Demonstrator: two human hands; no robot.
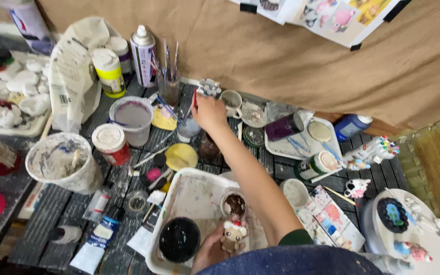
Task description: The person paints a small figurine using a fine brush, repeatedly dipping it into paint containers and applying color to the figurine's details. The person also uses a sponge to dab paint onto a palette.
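Head view

- Right hand (208, 112): stretched across toward the far edge of the dark slatted table (52, 214); a red-handled brush (195, 98) is pinched in the closed fingers, held upright. The bristle end is hidden, so what it touches cannot be told.
- Small glass jar (187, 129): set just beside the right hand, toward the jar of brushes (168, 84), apparently for rinsing.
- Left hand (211, 250): kept low at the near edge, closed around a small bear figurine (234, 235) with a red-and-white cap; the figurine is held upright, its painted face turned up to the camera.
- White tray (193, 196): stained with paint, placed at the near edge directly ahead of the left hand; a black pot (179, 239) and a cup of brown paint (234, 205) are kept in it, within easy reach.
- Yellow round lid (181, 156): laid flat near the table's middle, between tray and jar.
- Spray can (142, 55) and white bucket (63, 162): stored toward the left edge.
- Painted figurines (375, 151): set aside near the right edge, well apart from both hands.
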